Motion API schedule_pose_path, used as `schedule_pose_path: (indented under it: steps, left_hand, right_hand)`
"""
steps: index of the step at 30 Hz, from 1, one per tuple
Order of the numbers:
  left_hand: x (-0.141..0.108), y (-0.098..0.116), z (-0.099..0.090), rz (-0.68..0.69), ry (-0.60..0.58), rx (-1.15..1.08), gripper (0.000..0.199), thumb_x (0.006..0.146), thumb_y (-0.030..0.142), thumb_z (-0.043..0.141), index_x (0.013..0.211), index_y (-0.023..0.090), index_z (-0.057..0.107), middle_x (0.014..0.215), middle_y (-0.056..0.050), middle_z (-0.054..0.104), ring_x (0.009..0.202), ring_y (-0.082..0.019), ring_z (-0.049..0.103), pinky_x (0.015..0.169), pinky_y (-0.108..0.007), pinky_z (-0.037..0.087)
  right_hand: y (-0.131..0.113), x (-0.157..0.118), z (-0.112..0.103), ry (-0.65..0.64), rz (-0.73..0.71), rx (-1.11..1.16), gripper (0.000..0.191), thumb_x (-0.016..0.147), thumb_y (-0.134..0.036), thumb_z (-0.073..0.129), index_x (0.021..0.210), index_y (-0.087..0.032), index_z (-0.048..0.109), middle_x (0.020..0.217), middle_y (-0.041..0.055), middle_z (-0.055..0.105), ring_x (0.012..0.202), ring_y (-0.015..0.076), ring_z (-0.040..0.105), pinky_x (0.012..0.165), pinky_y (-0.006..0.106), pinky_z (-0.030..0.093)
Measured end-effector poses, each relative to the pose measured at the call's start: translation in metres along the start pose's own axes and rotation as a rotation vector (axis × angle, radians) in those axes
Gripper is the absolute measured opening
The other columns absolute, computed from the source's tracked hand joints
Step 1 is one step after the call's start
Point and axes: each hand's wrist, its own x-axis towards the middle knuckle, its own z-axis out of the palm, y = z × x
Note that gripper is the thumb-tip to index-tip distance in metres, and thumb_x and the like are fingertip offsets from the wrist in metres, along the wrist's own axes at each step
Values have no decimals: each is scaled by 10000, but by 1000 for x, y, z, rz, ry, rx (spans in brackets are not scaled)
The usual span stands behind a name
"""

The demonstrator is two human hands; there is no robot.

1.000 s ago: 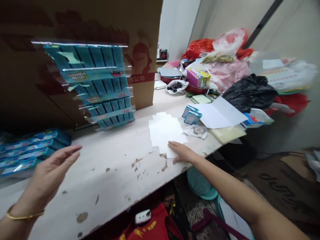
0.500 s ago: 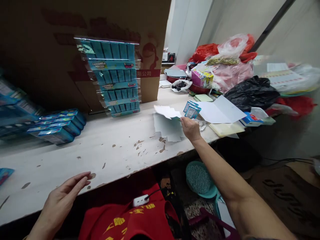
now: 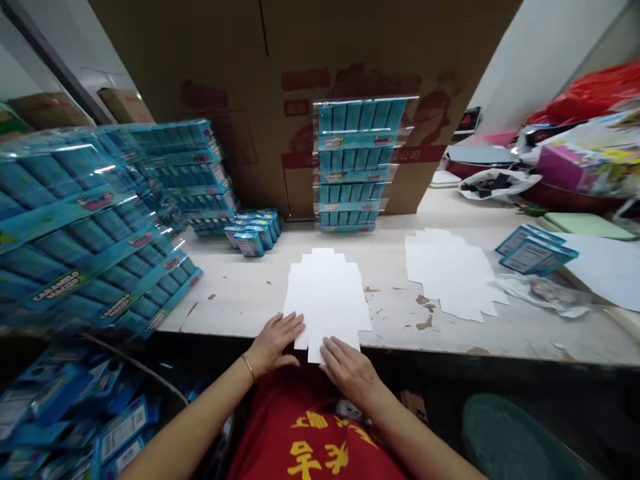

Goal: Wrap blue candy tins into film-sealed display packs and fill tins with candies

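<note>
A flat white die-cut card blank (image 3: 327, 287) with stepped edges lies before me, its lower flap reaching past the table's front edge. My left hand (image 3: 277, 340) rests on its lower left side, fingers stretched out flat and thumb apart. On the lower flap lies my right hand (image 3: 350, 370), fingers extended over the card; its thumb is hidden. A second stack of white card blanks (image 3: 450, 273) sits to the right on the white table (image 3: 240, 293). Further right are a few flat blue printed boxes (image 3: 535, 250), beside a crumpled clear plastic piece (image 3: 545, 293).
Clear-wrapped blue candy packs (image 3: 95, 227) are stacked at left, and another wrapped pack stack (image 3: 353, 167) stands against a big brown carton (image 3: 260, 80). Small blue boxes (image 3: 255, 230) sit between them. Loose blue boxes (image 3: 120, 427) fill the space below left. Bags crowd the far right.
My right hand has come from the right-hand card stack to the middle, and a white blank now lies there. My left hand has moved onto it. The view has swung left.
</note>
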Motion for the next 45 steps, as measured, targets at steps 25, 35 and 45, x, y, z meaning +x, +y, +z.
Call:
schedule_pose_path:
  steps: [25, 35, 45]
  left_hand:
    - [61, 37, -39, 4, -139, 81, 276, 870, 184, 357, 760, 160, 608, 755, -69, 563, 791, -172, 477, 687, -283, 413]
    - [59, 37, -37, -68, -107, -5, 299, 878, 259, 372, 796, 178, 647, 733, -63, 564, 772, -160, 483, 689, -274, 406]
    - [94, 61, -51, -90, -235, 126, 182, 823, 162, 446, 783, 162, 623, 744, -50, 610, 758, -180, 521, 619, -266, 395]
  right_hand:
    - [75, -28, -40, -216, 89, 125, 244, 856, -227, 455, 1072, -232, 568, 1125, 39, 576, 1043, 191, 468, 877, 360, 381]
    - [73, -16, -31, -78, 115, 277, 192, 873, -220, 430, 926, -188, 612, 941, 39, 628, 880, 138, 503, 791, 289, 383]
    - [50, 59, -50, -468, -99, -135, 195, 818, -117, 436, 711, -138, 598, 719, 71, 576, 765, 196, 466, 672, 337, 305]
